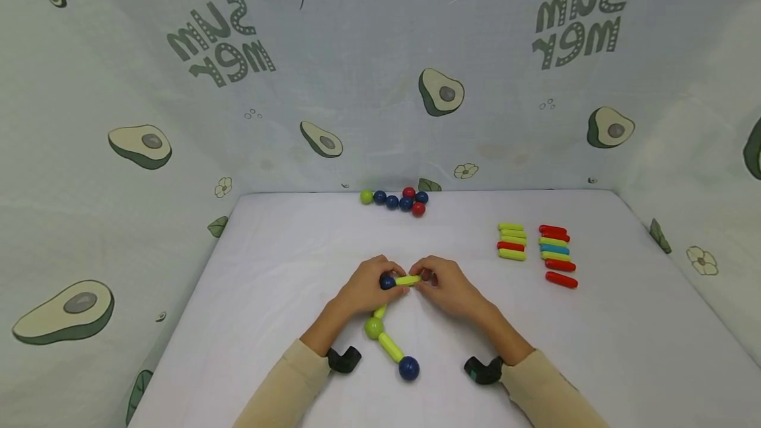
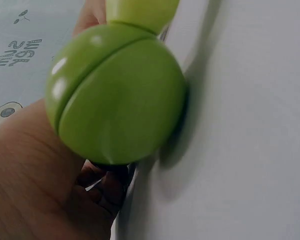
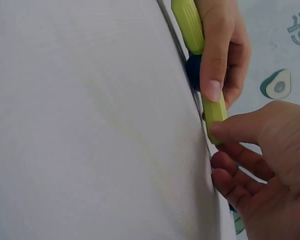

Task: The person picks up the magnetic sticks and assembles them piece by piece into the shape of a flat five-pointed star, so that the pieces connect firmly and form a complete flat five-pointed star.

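Note:
My left hand (image 1: 370,285) grips a dark blue ball (image 1: 387,281) between thumb and fingers. A yellow-green rod (image 1: 407,280) juts from that ball to the right, and my right hand (image 1: 447,286) pinches its free end with thumb and fingertips. In the right wrist view the left thumb lies along the same rod (image 3: 214,111). Another yellow-green rod (image 1: 380,312) runs from under the left hand to a green ball (image 1: 374,328). From there a further rod (image 1: 390,347) leads to a second blue ball (image 1: 409,368). The green ball (image 2: 121,100) looms large in the left wrist view.
At the table's far edge lies a cluster of blue, red and green balls (image 1: 392,202). To the right are two columns of rods, one mostly yellow-green (image 1: 512,234), the other with red, yellow-green and blue rods (image 1: 555,249). A patterned cloth (image 1: 380,84) hangs behind the white table (image 1: 267,249).

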`<state>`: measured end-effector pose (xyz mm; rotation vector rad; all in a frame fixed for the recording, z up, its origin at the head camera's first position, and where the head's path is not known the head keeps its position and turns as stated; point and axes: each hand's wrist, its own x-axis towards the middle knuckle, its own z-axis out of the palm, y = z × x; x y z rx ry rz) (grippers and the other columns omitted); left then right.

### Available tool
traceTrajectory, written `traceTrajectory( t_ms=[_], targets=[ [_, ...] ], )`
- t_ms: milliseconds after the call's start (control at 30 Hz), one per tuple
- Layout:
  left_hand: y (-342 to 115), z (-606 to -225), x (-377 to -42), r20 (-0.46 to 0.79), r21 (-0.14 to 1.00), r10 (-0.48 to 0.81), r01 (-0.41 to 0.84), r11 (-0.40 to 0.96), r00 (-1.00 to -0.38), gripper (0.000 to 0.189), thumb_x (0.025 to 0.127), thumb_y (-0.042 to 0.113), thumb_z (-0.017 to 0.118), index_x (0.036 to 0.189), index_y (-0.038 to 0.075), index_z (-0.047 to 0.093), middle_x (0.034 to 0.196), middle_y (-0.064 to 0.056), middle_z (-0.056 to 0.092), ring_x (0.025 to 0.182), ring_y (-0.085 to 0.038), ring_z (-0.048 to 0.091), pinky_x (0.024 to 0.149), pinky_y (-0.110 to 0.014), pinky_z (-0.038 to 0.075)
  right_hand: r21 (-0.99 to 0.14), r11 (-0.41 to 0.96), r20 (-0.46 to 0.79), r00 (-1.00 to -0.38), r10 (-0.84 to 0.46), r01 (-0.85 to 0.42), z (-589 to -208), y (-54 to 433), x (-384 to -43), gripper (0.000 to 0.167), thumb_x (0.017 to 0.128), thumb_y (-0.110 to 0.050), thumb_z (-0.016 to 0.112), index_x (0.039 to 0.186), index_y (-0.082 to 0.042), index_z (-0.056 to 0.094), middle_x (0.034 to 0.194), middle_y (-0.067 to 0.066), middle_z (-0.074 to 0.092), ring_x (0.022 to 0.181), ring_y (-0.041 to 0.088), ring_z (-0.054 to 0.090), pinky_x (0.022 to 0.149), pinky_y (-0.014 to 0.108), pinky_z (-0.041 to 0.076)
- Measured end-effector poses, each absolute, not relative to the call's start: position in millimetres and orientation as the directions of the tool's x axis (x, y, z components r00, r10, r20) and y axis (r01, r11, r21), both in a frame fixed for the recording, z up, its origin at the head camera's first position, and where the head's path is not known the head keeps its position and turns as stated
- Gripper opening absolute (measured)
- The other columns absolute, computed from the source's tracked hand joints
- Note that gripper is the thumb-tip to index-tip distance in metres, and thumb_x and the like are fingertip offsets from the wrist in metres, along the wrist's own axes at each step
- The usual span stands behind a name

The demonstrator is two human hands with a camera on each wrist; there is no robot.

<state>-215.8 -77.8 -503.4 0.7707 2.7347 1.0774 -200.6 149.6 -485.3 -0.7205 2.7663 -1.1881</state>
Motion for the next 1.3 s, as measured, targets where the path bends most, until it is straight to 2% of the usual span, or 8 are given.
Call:
traceTrajectory(
  t_ms=[167,367,433,567,667,967,1167,1300],
  targets=[
    [-77.7,-502.6,-215.9,0.089,0.660,0.498,0.426,0.619,-0.862,0.026,0.096,0.032,0.072,0.118,0.018,0.074,0.103,0.005,0.066,0.097,-0.010,0.059,0.092,-0.031,0.049,-0.686,0.633,0.114,-0.912,-0.394,-0.359,-482.9,153.9,-202.6,0.021,0.094,-0.010,0.072,0.115,-0.012,0.071,0.103,-0.002,0.069,0.090,0.015,0.059,0.079,0.027,0.052],
    [-80.8,-503.4,-218.1,0.096,0.662,0.509,0.436,0.609,-0.856,0.029,0.097,0.028,0.070,0.124,0.019,0.073,0.099,0.006,0.064,0.091,-0.009,0.057,0.085,-0.027,0.048,-0.676,0.674,0.091,-0.942,-0.323,-0.297,-482.7,163.0,-217.6,0.023,0.097,-0.015,0.071,0.120,-0.013,0.069,0.107,0.000,0.068,0.096,0.016,0.059,0.086,0.032,0.053],
    [-81.9,-503.5,-217.9,0.091,0.673,0.511,0.432,0.601,-0.854,0.029,0.097,0.026,0.069,0.124,0.019,0.073,0.102,0.006,0.066,0.093,-0.009,0.059,0.087,-0.028,0.050,-0.678,0.677,0.092,-0.947,-0.309,-0.287,-482.6,164.6,-226.8,0.025,0.097,-0.016,0.071,0.122,-0.012,0.068,0.109,0.002,0.068,0.097,0.018,0.059,0.088,0.035,0.053],
    [-82.9,-503.4,-216.2,0.068,0.702,0.510,0.404,0.586,-0.858,0.029,0.098,0.025,0.069,0.126,0.019,0.071,0.113,0.006,0.070,0.107,-0.009,0.063,0.100,-0.034,0.051,-0.683,0.675,0.099,-0.950,-0.295,-0.281,-481.4,165.2,-247.4,0.029,0.098,-0.017,0.069,0.126,-0.009,0.065,0.114,0.008,0.067,0.101,0.023,0.060,0.092,0.041,0.054],
    [-82.8,-504.4,-215.7,0.056,0.711,0.507,0.391,0.584,-0.860,0.029,0.098,0.028,0.070,0.127,0.021,0.071,0.116,0.007,0.070,0.112,-0.010,0.063,0.105,-0.037,0.049,-0.690,0.663,0.116,-0.949,-0.293,-0.289,-480.2,163.6,-262.8,0.032,0.098,-0.016,0.069,0.128,-0.007,0.063,0.119,0.011,0.067,0.104,0.026,0.060,0.094,0.045,0.054],
    [-83.4,-507.0,-214.9,0.063,0.706,0.493,0.388,0.592,-0.868,0.028,0.097,0.039,0.071,0.122,0.026,0.073,0.112,0.011,0.071,0.113,-0.009,0.063,0.106,-0.038,0.048,-0.689,0.658,0.182,-0.952,-0.248,-0.303,-485.9,152.6,-301.6,0.042,0.097,-0.012,0.068,0.136,-0.002,0.057,0.132,0.020,0.059,0.112,0.033,0.058,0.093,0.048,0.053],
    [-84.6,-508.5,-215.8,0.064,0.718,0.488,0.380,0.584,-0.871,0.028,0.098,0.041,0.070,0.121,0.026,0.074,0.112,0.012,0.071,0.115,-0.009,0.063,0.106,-0.038,0.048,-0.696,0.676,0.172,-0.971,-0.168,-0.241,-487.0,145.0,-318.5,0.046,0.097,-0.013,0.068,0.139,-0.002,0.051,0.134,0.020,0.053,0.116,0.033,0.055,0.101,0.048,0.051],
    [-83.8,-508.0,-217.3,0.064,0.724,0.490,0.378,0.577,-0.870,0.028,0.097,0.041,0.070,0.121,0.026,0.074,0.111,0.013,0.071,0.113,-0.007,0.063,0.106,-0.037,0.048,-0.690,0.691,0.154,-0.977,-0.148,-0.213,-483.9,143.6,-325.6,0.053,0.098,-0.015,0.067,0.145,-0.003,0.047,0.144,0.020,0.046,0.116,0.034,0.054,0.103,0.048,0.050]
  ],
)
